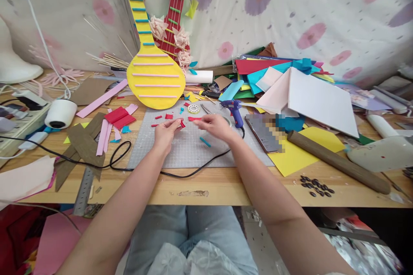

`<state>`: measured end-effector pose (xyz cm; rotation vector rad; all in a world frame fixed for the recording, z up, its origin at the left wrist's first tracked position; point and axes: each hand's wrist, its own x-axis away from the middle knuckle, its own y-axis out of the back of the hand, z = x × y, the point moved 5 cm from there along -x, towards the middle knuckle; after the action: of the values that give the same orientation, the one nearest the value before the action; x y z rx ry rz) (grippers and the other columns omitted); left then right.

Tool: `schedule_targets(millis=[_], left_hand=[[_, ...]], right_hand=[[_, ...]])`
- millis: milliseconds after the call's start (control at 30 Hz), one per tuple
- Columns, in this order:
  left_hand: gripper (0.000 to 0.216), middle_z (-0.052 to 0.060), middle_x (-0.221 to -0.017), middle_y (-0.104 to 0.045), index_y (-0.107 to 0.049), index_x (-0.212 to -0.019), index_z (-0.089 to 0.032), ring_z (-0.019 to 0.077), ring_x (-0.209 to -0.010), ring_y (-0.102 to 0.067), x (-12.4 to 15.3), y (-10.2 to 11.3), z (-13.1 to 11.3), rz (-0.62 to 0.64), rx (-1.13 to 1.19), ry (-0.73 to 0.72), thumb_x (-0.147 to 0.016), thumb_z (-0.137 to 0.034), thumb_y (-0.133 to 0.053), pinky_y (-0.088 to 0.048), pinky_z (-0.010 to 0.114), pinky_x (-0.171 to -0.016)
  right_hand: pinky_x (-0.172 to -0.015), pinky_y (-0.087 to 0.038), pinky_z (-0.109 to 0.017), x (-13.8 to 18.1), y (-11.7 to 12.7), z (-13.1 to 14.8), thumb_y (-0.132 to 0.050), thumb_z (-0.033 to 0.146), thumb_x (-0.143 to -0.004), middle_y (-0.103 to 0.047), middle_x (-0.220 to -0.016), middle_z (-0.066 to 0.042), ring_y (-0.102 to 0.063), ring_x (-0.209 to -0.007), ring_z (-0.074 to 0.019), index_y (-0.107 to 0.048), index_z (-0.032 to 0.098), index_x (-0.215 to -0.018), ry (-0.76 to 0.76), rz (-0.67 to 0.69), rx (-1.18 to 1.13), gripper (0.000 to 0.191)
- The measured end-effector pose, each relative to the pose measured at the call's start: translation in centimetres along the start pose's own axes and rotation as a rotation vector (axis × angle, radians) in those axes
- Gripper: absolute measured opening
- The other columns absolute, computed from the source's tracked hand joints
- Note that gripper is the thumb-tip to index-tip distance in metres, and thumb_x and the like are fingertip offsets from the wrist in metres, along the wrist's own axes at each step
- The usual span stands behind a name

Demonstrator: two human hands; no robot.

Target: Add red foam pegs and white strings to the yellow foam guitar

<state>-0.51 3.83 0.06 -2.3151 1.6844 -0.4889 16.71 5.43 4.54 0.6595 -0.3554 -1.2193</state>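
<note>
My left hand pinches a small folded red piece, perhaps paper or felt, above the grey cutting mat. Close by on the right, my right hand has its fingertips drawn together. A red strip shows right behind those fingertips; whether they touch it I cannot tell. Small red scraps and a thin blue stick lie on the mat. Behind the hands are a roll of tape and scissors, partly hidden by my right hand.
A blue glue gun stands right of my hands, its black cord crossing the mat's front. A phone lies beside it. At the back leans a yellow guitar-shaped piece. Right are a brown roll and dark beads.
</note>
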Motion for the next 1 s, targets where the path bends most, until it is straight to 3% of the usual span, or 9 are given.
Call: schedule_targets(millis=[67, 233, 300, 400, 567, 700, 800, 900, 1000], left_hand=[[0.024, 0.009, -0.078, -0.070, -0.068, -0.063, -0.011, 0.0201, -0.085, -0.065, -0.1, 0.3, -0.3, -0.031, 0.013, -0.009, -0.050, -0.028, -0.080, -0.051, 0.036, -0.082], [0.025, 0.010, -0.081, -0.069, -0.067, -0.065, -0.011, 0.0200, -0.086, -0.064, -0.4, 0.8, -0.7, -0.058, 0.007, -0.015, -0.052, -0.029, -0.080, -0.051, 0.035, -0.080], [0.026, 0.010, -0.083, -0.069, -0.069, -0.066, -0.012, 0.0199, -0.086, -0.064, -0.3, 0.6, -0.6, -0.021, -0.015, -0.021, -0.051, -0.029, -0.080, -0.052, 0.034, -0.079], [0.029, 0.010, -0.087, -0.070, -0.071, -0.070, -0.013, 0.0199, -0.084, -0.063, -0.2, 0.3, -0.3, 0.045, -0.088, -0.025, -0.050, -0.031, -0.081, -0.052, 0.033, -0.075], [0.030, 0.009, -0.088, -0.070, -0.073, -0.072, -0.014, 0.0194, -0.081, -0.063, -0.2, 0.4, 0.2, 0.066, -0.150, -0.031, -0.050, -0.033, -0.080, -0.052, 0.034, -0.074], [0.028, 0.009, -0.084, -0.070, -0.073, -0.072, -0.013, 0.0198, -0.079, -0.063, -0.5, 0.7, 0.0, 0.042, -0.141, -0.053, -0.051, -0.032, -0.080, -0.052, 0.035, -0.074], [0.026, 0.009, -0.083, -0.069, -0.073, -0.070, -0.013, 0.0203, -0.077, -0.063, -0.6, 1.1, -0.3, 0.006, -0.139, -0.044, -0.052, -0.030, -0.079, -0.053, 0.035, -0.070], [0.025, 0.008, -0.080, -0.069, -0.072, -0.069, -0.013, 0.0202, -0.075, -0.063, -0.6, 1.5, -0.8, -0.030, -0.157, -0.037, -0.052, -0.030, -0.079, -0.053, 0.032, -0.062], [0.025, 0.008, -0.078, -0.068, -0.072, -0.069, -0.013, 0.0188, -0.072, -0.061, -0.6, 1.9, -1.2, -0.068, -0.200, -0.052, -0.052, -0.030, -0.078, -0.049, 0.026, -0.053]], right_hand=[[-0.051, -0.031, -0.027, 0.6, 3.6, -1.7, -0.051, 0.063, -0.075, -0.053, -0.051, -0.001, -0.044, -0.050, -0.0115, -0.054, 0.018, -0.053, -0.147, -0.042, 0.149, 0.050], [-0.057, -0.034, -0.032, 2.1, 10.7, -6.7, -0.048, 0.060, -0.078, -0.053, -0.058, -0.005, -0.048, -0.058, -0.0170, -0.050, 0.020, -0.058, -0.396, -0.444, 0.412, 0.045], [-0.060, -0.038, -0.032, 1.9, 10.9, -8.0, -0.054, 0.060, -0.073, -0.058, -0.070, -0.006, -0.052, -0.065, -0.0187, -0.055, 0.018, -0.077, -0.347, -0.581, 0.349, 0.042], [-0.069, -0.043, -0.034, 0.6, 9.0, -9.1, -0.061, 0.058, -0.068, -0.061, -0.088, -0.011, -0.057, -0.080, -0.0224, -0.057, 0.014, -0.094, -0.226, -0.517, 0.313, 0.051], [-0.077, -0.044, -0.039, -0.6, 7.4, -10.2, -0.059, 0.047, -0.072, -0.064, -0.089, -0.015, -0.059, -0.088, -0.0274, -0.062, 0.011, -0.088, -0.334, -0.472, 0.295, 0.039], [-0.067, -0.047, -0.034, 0.2, 7.9, -8.2, -0.056, 0.050, -0.073, -0.066, -0.084, -0.011, -0.062, -0.075, -0.0215, -0.062, 0.013, -0.092, -0.270, -0.590, -0.055, 0.041], [-0.053, -0.045, -0.028, 0.5, 6.0, -4.6, -0.055, 0.055, -0.073, -0.062, -0.068, -0.004, -0.056, -0.054, -0.0135, -0.062, 0.016, -0.087, -0.112, -0.308, -0.311, 0.042], [-0.045, -0.039, -0.025, 1.0, 3.0, -1.6, -0.060, 0.057, -0.069, -0.053, -0.052, 0.001, -0.046, -0.044, -0.0098, -0.061, 0.017, -0.073, -0.050, 0.048, -0.256, 0.040], [-0.045, -0.037, -0.024, 1.1, 1.3, -0.8, -0.062, 0.057, -0.068, -0.053, -0.052, 0.002, -0.044, -0.044, -0.0088, -0.062, 0.019, -0.073, -0.015, 0.108, -0.116, 0.039]])
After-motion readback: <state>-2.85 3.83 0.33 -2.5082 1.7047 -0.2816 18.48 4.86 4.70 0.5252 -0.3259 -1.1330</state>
